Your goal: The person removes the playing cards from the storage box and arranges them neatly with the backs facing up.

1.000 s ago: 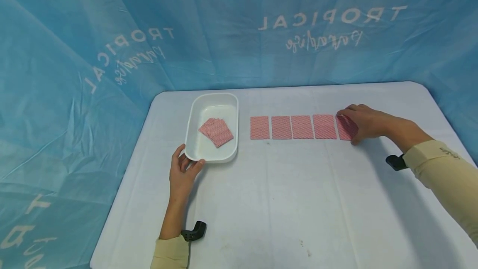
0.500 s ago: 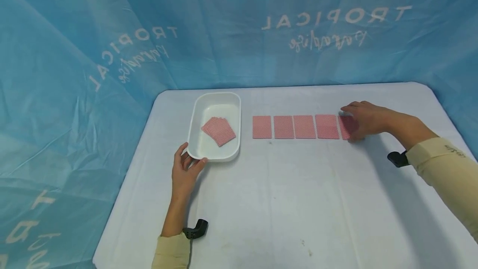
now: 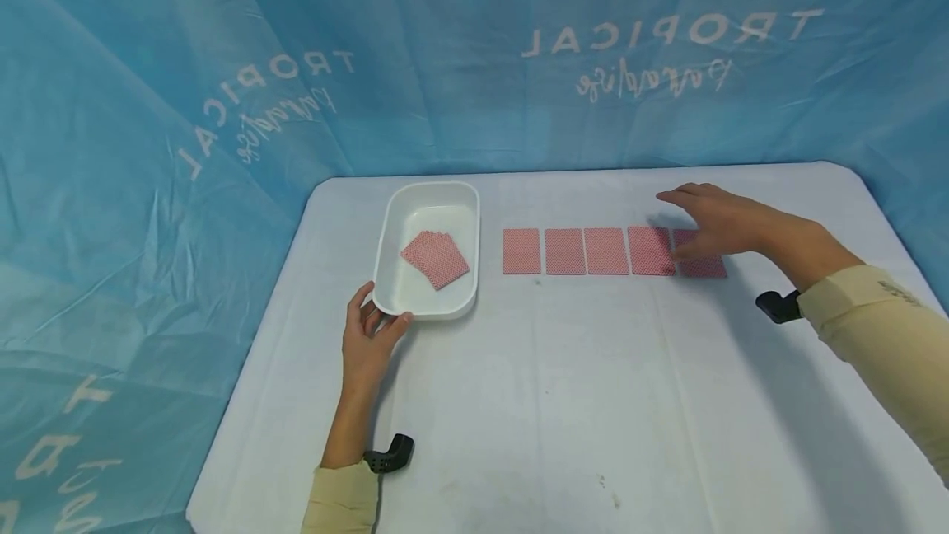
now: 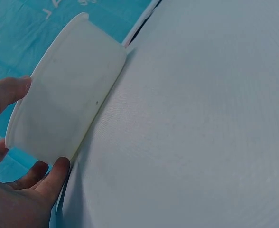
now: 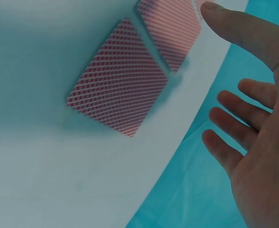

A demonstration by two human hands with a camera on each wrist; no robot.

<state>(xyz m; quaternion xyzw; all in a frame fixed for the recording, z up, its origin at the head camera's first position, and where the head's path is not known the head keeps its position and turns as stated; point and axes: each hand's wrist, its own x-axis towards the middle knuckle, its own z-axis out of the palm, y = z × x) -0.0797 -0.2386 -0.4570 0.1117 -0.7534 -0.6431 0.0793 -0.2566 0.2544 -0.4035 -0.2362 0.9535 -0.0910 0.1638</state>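
A white plastic tray point(image 3: 404, 293) stands at the left of the table, with several red-backed playing cards point(image 3: 439, 260) fanned inside it. My left hand point(image 3: 366, 353) grips its near left corner, thumb and fingers on either side; the left wrist view shows the tray's outer wall point(image 4: 66, 90) between them. To the right of the tray, several more cards lie face down in a row, from the leftmost card point(image 3: 521, 251) to the rightmost card point(image 3: 704, 269). My right hand point(image 3: 730, 221) hovers over that right end, fingers spread, holding nothing. Below it, the end card point(image 5: 118, 78) lies flat.
A white cloth covers the table point(image 3: 593, 394). Blue printed fabric point(image 3: 445, 64) hangs behind and along the left side, close to the table's edge. My right arm's shadow falls across the cloth at the right.
My right hand has let go of the rightmost card and lifted, drifting left with its fingers opening. The card stays at the row's end. The left hand keeps its hold on the tray.
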